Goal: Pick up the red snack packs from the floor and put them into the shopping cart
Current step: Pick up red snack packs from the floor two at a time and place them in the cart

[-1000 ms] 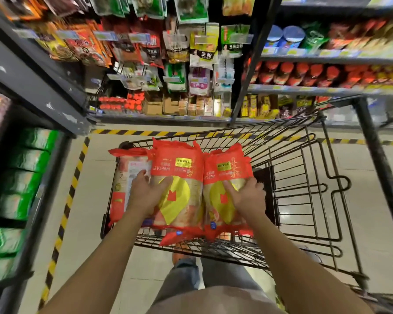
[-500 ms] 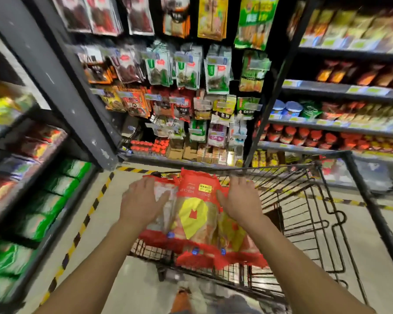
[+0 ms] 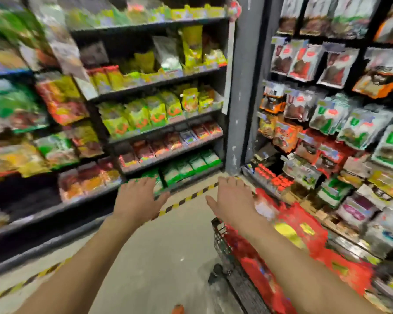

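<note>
The red snack packs with yellow marks lie blurred in the shopping cart at the lower right. My left hand is stretched out over the floor left of the cart, fingers spread, holding nothing. My right hand hovers above the cart's near corner, also spread and empty, just left of the packs. My right forearm covers part of the packs.
Stocked shelves fill the left and middle, and a rack of hanging bags fills the right. A grey pillar stands between them. Yellow-black tape runs along the beige floor.
Both hands have let go of the red packs, which now lie in the cart. The view has swung left, so the cart sits at the lower right.
</note>
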### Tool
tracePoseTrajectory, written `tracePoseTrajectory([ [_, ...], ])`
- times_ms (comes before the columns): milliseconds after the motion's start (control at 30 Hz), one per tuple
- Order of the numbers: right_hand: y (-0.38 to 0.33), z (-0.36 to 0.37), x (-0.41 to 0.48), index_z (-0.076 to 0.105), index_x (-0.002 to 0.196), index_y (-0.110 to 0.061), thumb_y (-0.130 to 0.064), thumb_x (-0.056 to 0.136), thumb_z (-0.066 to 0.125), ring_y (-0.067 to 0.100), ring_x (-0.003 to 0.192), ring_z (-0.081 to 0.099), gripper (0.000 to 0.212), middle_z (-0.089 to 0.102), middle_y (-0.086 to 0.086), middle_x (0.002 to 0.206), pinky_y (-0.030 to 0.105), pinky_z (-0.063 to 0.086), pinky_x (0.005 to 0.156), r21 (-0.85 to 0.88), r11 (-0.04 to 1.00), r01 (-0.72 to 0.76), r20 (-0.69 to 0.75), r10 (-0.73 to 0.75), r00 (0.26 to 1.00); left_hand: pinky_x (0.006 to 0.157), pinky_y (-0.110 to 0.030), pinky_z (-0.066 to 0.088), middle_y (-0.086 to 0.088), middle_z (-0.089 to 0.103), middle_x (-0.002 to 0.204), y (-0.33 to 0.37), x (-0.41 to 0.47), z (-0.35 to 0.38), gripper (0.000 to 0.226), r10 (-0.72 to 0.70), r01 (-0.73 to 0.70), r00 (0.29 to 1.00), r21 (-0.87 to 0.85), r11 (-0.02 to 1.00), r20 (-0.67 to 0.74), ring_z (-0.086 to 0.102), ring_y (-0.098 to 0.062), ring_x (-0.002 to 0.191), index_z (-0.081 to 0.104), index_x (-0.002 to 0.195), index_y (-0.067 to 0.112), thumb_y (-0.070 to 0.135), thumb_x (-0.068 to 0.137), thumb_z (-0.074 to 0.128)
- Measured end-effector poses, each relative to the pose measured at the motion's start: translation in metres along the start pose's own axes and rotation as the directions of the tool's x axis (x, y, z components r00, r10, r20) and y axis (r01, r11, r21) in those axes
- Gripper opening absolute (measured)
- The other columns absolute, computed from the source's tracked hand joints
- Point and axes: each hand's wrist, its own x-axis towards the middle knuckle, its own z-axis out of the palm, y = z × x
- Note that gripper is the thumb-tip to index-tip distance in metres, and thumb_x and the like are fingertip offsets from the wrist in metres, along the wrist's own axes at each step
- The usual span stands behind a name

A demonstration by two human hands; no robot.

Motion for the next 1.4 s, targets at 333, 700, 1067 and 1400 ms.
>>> tracePoseTrajectory([
  [333, -0.253, -0.002, -0.032, 0.041, 0.151, -0.012, -0.061, 0.105, 0.043, 0.036, 0.134, 0.048, 0.068, 0.052, 0.013, 0.147, 0.049, 0.042, 0.107, -0.071, 0.851, 0.520, 0.021, -0.520, 0.854, 0.118, -0.043, 0.041, 0.001, 0.047, 0.165, -0.199, -0.178, 0.005, 0.077, -0.540, 0.538, 0.841, -0.071, 0.840, -0.021, 0.043, -0.027, 0.151, 0.044, 0.161, 0.024, 0.074, 0.103, 0.034],
  [700, -0.568, 0.037, -0.119, 0.037, 0.155, -0.011, -0.061, 0.107, 0.040, 0.036, 0.139, 0.046, 0.069, 0.050, 0.013, 0.151, 0.048, 0.043, 0.110, -0.070, 0.586, 0.808, 0.065, -0.805, 0.589, 0.124, -0.047, 0.031, 0.001, 0.042, 0.169, -0.444, -0.366, 0.042, 0.076, -0.818, 0.812, 0.574, -0.159, 0.562, 0.039, 0.037, -0.027, 0.154, 0.038, 0.164, 0.027, 0.072, 0.103, 0.034],
  [1067, -0.811, 0.116, -0.192, 0.040, 0.154, -0.012, -0.061, 0.106, 0.041, 0.036, 0.138, 0.047, 0.068, 0.049, 0.015, 0.151, 0.049, 0.042, 0.110, 0.009, 0.360, 0.933, 0.250, -0.904, 0.347, 0.119, -0.048, 0.036, -0.003, 0.051, 0.163, -0.617, -0.486, 0.087, 0.074, -0.952, 0.958, 0.274, -0.128, 0.257, 0.139, 0.045, -0.030, 0.149, 0.048, 0.157, 0.025, 0.072, 0.102, 0.039],
  [1400, -1.004, 0.221, -0.140, 0.033, 0.160, -0.010, -0.060, 0.106, 0.039, 0.037, 0.139, 0.045, 0.074, 0.047, 0.015, 0.154, 0.050, 0.039, 0.110, 0.075, 0.213, 0.974, 0.351, -0.920, 0.174, 0.110, -0.044, 0.043, -0.004, 0.062, 0.151, -0.765, -0.460, 0.165, 0.063, -0.964, 0.992, 0.107, -0.098, 0.085, 0.242, 0.054, -0.032, 0.139, 0.058, 0.146, 0.024, 0.067, 0.103, 0.045],
])
